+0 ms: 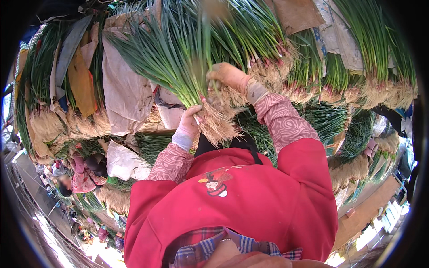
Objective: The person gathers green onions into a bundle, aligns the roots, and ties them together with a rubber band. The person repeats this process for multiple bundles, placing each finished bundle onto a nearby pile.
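My left hand [189,121], in a pale glove, is closed around the lower stems of a bunch of green onions [174,57]. The bunch's tan roots [217,122] hang down toward my lap, and its long green leaves fan away from me. My right hand [228,77], also gloved, is at the right side of this bunch, with its fingers bent around a thin stem or leaf; the exact grip is partly hidden. Just beyond my right hand lies a pile of green onions [261,43] with reddish stem bases and matted roots.
Cloth or sacking sheets [125,87] lie between the onion piles on the left. More upright-rooted bundles [372,50] line the right. Cut or loose leaves [254,127] lie below my arms. A person in pink [83,177] is at the lower left, among further onion rows.
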Motion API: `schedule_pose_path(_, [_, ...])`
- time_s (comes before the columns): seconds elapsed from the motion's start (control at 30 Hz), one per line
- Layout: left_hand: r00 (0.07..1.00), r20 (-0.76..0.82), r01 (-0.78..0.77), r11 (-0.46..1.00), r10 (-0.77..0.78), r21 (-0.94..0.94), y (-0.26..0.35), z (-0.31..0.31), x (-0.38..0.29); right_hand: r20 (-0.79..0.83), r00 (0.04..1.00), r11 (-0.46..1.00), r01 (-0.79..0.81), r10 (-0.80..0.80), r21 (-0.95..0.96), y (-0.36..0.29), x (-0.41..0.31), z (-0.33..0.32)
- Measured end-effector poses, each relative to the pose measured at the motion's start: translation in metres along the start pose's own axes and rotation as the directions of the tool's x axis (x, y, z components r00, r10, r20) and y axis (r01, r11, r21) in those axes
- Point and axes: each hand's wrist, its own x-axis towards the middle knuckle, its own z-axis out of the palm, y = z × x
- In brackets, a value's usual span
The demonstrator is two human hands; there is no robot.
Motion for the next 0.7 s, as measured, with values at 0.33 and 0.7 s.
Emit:
schedule_pose_path(0.33, [0.970, 0.178, 0.179, 0.982, -0.166, -0.060, -0.005, 0.000, 0.031, -0.500, 0.840, 0.843, -0.414, 0.209, -0.344, 0.105, -0.058, -0.048])
schedule_pose_path(0.7, [0.985, 0.129, 0.116, 0.993, -0.115, 0.002, 0.008, 0.024, 0.004, -0.313, 0.745, 0.653, 0.211, -0.589, -0.727, 0.096, -0.104, 0.056])
